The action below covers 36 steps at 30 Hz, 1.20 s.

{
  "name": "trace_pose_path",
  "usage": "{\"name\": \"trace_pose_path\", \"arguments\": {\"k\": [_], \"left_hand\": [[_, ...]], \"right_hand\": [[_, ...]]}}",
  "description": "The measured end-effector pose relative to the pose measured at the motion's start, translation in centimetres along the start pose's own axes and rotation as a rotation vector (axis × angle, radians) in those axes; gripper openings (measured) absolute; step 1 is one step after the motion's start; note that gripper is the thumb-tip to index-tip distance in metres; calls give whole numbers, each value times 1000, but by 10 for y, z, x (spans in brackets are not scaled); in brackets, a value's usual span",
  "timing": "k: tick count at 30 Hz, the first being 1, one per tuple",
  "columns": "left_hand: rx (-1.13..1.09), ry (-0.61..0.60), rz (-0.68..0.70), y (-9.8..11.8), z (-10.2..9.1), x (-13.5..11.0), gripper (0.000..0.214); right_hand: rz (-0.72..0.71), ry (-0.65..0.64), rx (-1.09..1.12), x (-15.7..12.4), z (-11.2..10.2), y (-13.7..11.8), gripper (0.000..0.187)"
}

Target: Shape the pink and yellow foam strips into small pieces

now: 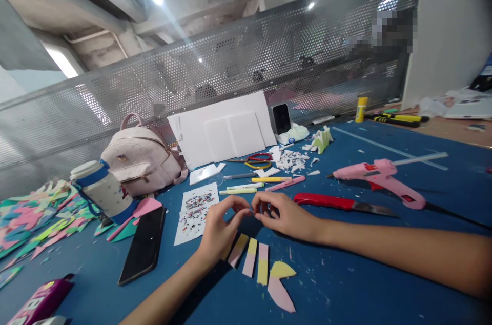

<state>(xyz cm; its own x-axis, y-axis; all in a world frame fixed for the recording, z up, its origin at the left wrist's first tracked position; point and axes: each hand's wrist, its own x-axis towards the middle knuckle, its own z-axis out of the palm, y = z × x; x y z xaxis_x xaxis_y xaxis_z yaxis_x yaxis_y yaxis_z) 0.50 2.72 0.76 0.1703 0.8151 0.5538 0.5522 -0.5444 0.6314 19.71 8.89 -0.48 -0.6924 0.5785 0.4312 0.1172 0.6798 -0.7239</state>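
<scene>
Strips (249,257) are seen at 6 o'clock from the midpoint of left hand (221,225) (nearer) and right hand (283,217), long axes roughly 12-to-6, both curled narrow, anything held can't be told.

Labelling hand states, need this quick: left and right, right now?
Left hand: curled, nearly meeting the other; can't tell if it holds anything small.
Right hand: also curled; can't tell whether it's pinching something.
</scene>
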Motion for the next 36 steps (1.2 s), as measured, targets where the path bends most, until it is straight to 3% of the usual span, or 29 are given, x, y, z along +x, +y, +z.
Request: {"name": "trace_pose_path", "arguments": {"k": [8,18,36], "left_hand": [[-5,12,-21,-2,0,1,5],[25,-94,34,-1,4,-3,7],[29,-107,28,2,2,-2,9]], "right_hand": [[3,-6,0,1,0,2,5],[60,-65,12,-1,0,3,11],[59,-65,22,0,-1,2,11]]}}
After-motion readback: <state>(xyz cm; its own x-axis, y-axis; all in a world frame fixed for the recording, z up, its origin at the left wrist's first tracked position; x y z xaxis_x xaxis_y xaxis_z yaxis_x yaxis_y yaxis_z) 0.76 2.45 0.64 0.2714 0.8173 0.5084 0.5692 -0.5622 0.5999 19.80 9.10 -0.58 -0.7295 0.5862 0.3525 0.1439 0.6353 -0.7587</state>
